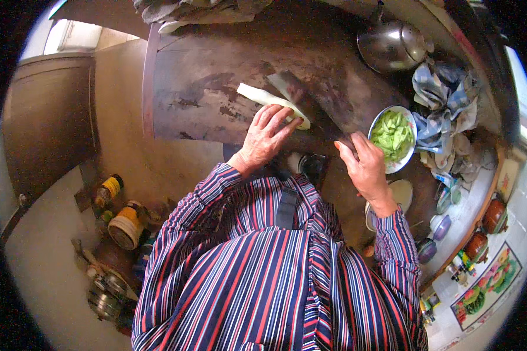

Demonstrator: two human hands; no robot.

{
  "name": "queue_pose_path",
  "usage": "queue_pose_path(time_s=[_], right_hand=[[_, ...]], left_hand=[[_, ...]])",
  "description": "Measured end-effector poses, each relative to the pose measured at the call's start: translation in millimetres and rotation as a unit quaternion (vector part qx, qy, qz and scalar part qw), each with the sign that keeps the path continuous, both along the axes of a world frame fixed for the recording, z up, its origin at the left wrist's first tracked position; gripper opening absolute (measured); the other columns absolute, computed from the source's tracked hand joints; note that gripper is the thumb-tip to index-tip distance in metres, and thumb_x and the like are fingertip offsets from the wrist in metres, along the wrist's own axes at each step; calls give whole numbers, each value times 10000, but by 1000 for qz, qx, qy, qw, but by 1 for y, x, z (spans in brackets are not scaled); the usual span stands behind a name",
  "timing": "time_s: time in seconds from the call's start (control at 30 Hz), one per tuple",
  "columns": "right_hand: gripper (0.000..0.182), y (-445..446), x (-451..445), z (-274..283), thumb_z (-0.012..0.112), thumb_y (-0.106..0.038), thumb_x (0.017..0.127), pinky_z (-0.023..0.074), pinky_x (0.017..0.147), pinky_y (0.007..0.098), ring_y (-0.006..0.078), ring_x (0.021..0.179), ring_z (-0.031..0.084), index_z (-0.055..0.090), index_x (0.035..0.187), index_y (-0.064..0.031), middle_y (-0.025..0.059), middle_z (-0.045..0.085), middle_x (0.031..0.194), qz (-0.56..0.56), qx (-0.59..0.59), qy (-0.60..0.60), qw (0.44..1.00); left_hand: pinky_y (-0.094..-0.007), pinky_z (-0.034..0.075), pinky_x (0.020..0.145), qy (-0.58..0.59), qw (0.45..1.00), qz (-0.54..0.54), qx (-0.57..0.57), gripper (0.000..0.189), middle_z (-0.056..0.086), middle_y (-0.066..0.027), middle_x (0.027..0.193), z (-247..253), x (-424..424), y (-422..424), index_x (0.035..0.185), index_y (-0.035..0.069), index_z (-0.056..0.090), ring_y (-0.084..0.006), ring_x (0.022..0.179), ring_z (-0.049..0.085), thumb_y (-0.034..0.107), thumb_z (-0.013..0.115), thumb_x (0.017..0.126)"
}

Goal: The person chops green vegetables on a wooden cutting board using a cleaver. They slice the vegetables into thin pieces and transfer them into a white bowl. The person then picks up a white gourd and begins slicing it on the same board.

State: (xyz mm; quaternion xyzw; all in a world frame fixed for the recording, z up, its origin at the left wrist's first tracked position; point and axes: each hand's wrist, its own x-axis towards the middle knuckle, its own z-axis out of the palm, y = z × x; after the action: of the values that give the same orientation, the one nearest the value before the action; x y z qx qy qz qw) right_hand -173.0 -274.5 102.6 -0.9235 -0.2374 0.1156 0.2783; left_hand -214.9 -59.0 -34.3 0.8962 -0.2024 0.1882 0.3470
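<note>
My left hand (265, 134) presses its fingertips on a long, pale peeled vegetable (257, 94) lying slantwise on the dark, worn wooden table (193, 101). The fingers cover part of its near end. In my right hand (365, 166) is the handle of a broad kitchen knife (307, 98), probably a cleaver. Its blurred blade reaches up and left, just beyond the vegetable; whether they touch, I cannot tell. Close to the right hand stands a white enamel-like bowl (388, 167) with a floral pattern. Thin light-green vegetable slices (393, 134) fill much of it.
A shiny metal wok or basin (391, 46) sits at the far right, near crumpled blue-checked cloths (432, 118). Jars and bottles line the white ledge (474, 188) at right. At lower left are a yellow-labelled bottle (110, 189), a large jar (125, 230) and metal pots (105, 298).
</note>
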Motion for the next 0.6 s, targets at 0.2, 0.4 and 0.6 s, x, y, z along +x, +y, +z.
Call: queue_pose_path(time_s=[0.2, 0.4, 0.6], right_hand=[[81, 5, 10, 7, 615, -84, 829, 475, 562, 396, 311, 709, 589, 576, 861, -21, 127, 567, 826, 56, -30, 16, 998], [72, 8, 18, 14, 619, -57, 803, 495, 573, 366, 261, 767, 598, 602, 863, -21, 96, 568, 866, 144, -33, -28, 989], [62, 12, 27, 16, 615, -51, 801, 503, 581, 365, 252, 778, 599, 603, 850, -15, 85, 571, 872, 169, -35, -14, 985]], left_hand=[[-443, 359, 1013, 18, 1000, 12, -1, 465, 505, -93, 1228, 6, -7, 4, 1194, 132, 576, -274, 1147, 472, 138, 575, 729], [-447, 353, 1022, 21, 1000, 8, 7, 446, 503, -100, 1242, 5, -10, 8, 1177, 118, 576, -279, 1161, 466, 142, 576, 732], [-462, 365, 1014, 26, 1000, 5, -4, 477, 506, -110, 1239, 6, -12, 9, 1170, 104, 573, -292, 1154, 473, 165, 576, 697]])
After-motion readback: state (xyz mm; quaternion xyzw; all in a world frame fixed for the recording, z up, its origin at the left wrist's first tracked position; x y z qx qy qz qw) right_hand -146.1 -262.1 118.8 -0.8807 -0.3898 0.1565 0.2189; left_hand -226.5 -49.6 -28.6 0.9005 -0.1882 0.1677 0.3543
